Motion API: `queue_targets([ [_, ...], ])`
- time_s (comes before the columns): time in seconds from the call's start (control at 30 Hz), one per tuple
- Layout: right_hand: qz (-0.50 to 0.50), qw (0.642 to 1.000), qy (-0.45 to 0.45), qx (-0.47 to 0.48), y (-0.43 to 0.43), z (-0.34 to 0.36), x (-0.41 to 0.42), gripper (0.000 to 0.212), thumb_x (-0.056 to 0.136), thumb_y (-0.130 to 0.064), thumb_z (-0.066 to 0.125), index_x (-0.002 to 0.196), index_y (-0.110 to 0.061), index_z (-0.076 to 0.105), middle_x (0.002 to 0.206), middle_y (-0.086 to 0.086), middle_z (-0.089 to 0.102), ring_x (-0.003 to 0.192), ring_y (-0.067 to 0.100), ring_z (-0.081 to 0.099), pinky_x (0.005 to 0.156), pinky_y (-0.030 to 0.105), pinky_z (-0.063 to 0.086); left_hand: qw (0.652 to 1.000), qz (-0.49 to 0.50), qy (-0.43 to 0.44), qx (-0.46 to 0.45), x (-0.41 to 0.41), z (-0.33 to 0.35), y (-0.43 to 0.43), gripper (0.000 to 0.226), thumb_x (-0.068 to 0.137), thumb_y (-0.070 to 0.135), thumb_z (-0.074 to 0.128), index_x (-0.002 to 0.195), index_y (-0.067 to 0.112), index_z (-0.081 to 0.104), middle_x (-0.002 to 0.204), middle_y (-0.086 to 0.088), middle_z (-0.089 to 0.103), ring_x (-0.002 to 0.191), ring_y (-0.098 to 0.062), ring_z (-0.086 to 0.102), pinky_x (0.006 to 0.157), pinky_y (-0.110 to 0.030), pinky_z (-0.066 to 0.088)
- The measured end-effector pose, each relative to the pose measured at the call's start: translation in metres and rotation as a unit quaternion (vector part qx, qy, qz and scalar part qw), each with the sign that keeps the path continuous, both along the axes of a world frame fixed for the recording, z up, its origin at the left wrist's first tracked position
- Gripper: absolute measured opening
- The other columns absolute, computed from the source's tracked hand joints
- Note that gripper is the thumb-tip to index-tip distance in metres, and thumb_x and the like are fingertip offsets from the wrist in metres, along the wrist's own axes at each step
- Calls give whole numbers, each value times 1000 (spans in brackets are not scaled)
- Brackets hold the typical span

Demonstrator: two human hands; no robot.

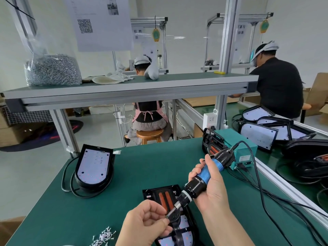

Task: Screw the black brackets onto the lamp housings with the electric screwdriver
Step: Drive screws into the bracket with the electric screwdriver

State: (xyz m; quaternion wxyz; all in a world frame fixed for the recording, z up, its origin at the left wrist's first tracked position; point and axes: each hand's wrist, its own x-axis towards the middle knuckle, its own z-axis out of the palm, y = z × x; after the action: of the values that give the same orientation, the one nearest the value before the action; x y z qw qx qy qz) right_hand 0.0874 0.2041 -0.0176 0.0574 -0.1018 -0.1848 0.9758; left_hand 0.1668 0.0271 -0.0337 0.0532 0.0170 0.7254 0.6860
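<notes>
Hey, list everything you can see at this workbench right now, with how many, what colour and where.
near lamp housing: one, black, near edge of the green table
black bracket: one, black, lying on that housing
electric screwdriver: one, blue and black, slanted over that housing
second lamp housing: one, black with white panel, table's left
loose screws: small pile, silver, table's near-left
power box: one, teal, table's right
stacked lamp housings: several, black, right of the table
bag of screws: one, clear, left on the upper shelf
seated person: one, checked apron, behind the shelf
person in black: one, far right
left hand: one, pinches the screwdriver's bit tip
right hand: one, grips the screwdriver's body
</notes>
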Motion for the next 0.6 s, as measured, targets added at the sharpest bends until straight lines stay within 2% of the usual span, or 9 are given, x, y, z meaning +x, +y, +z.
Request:
queue_targets([
  [0.2, 1, 1000, 2, 4, 2, -3, 1, 27, 76, -27, 80, 88, -13, 60, 68, -2, 56, 51, 8, 51, 48, 21, 50, 1000, 13, -4, -20, -2, 1, -1, 13, 78, -21, 65, 85, -10, 64, 70, -24, 71, 65, -36, 74, 55, -27, 59],
  [0.43, -13, 999, -2, 36, 1, -7, 4, 40, 70, -28, 82, 97, -14, 56, 69, -1, 56, 53, 9, 50, 50, 22, 50, 996, 48, 22, -77, -1, -8, 1, 13, 77, -13, 68, 81, 0, 67, 68, -13, 73, 63, -30, 74, 61, -27, 60],
  [0.53, -27, 998, -6, 58, 0, -7, 5, 46, 69, -29, 82, 103, -16, 53, 70, -2, 55, 54, 10, 49, 51, 24, 49, 983, 77, 89, -143, 2, -12, 6, 27, 74, -8, 66, 73, 18, 68, 66, -1, 73, 56, -15, 72, 59, -18, 56],
  [0.6, -43, 996, -15, 76, -1, -8, 4, 43, 76, -29, 81, 106, -17, 53, 69, -2, 55, 55, 11, 49, 54, 25, 47, 957, 96, 171, -213, 5, -13, 10, 38, 70, -7, 67, 75, 30, 66, 68, 10, 70, 51, -5, 63, 57, -13, 51],
])
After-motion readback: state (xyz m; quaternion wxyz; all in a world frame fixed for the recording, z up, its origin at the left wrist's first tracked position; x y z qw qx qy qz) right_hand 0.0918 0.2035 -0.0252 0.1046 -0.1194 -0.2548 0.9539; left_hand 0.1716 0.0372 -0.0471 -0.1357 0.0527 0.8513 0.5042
